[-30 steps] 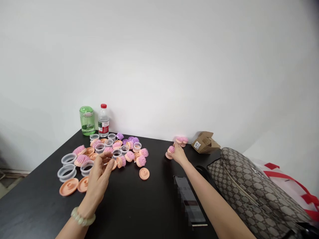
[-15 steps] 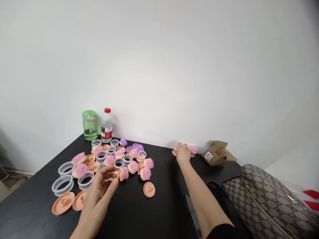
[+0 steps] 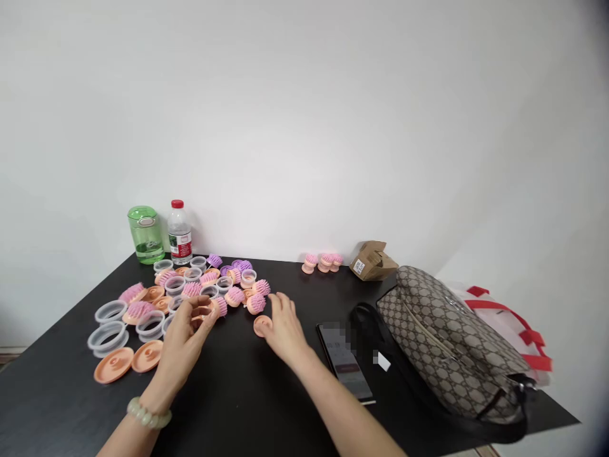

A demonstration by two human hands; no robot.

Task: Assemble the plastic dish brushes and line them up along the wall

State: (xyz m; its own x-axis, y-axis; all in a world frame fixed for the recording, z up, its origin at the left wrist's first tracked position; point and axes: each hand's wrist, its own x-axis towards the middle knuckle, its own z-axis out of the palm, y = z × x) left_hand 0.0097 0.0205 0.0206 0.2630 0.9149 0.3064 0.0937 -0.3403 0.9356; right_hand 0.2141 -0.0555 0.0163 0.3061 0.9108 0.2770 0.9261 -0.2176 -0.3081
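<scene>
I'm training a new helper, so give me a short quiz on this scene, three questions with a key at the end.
1. Which hand wears the beaded bracelet?
2. True or false: the right hand is beside a peach brush base.
3. Fill the gap: the three brushes near the cardboard box have ___ bristles.

Key: 1. The left hand. 2. True. 3. Pink.

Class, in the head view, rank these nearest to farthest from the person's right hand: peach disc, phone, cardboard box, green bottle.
1. Peach disc, at the fingertips of the right hand
2. Phone, to the hand's right
3. Cardboard box, far edge, right side
4. Green bottle, far left corner
</scene>
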